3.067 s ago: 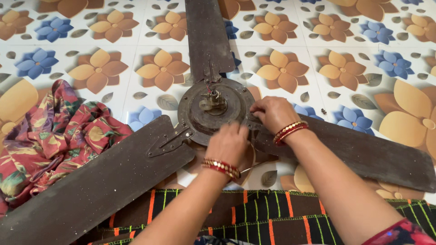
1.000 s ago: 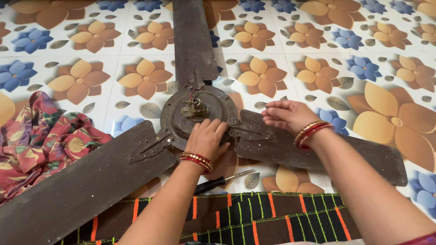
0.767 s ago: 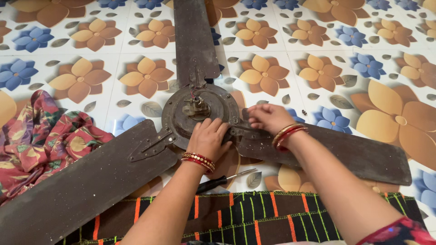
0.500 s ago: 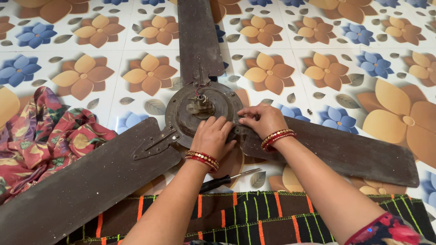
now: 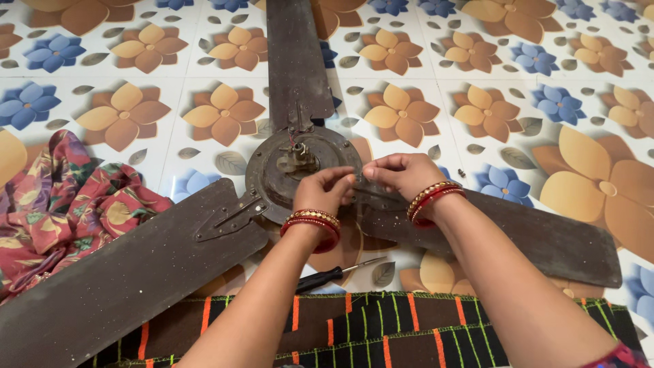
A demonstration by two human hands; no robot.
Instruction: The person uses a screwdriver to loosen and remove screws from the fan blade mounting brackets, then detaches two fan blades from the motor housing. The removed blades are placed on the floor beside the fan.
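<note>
A dusty dark-brown ceiling fan lies on the tiled floor, its round hub (image 5: 289,178) in the middle and three blades spreading out. My left hand (image 5: 325,193) is lifted just off the hub's right rim, fingers curled together. My right hand (image 5: 403,174) hovers over the right blade's metal bracket (image 5: 381,201), fingers pinched. The fingertips of both hands nearly meet above the joint of hub and right blade. Whether something tiny sits between them is too small to tell. Both wrists wear red and gold bangles.
A black-handled screwdriver (image 5: 328,274) lies on the floor under my left forearm. A red floral cloth (image 5: 68,204) is bunched at the left. A small screw (image 5: 461,173) rests on a tile right of my right hand. Black fabric with orange and green stripes (image 5: 409,327) covers the near edge.
My left hand has lifted off the hub's rim and curled its fingers toward the right hand. The right hand came back from the blade to the bracket and pinched.
</note>
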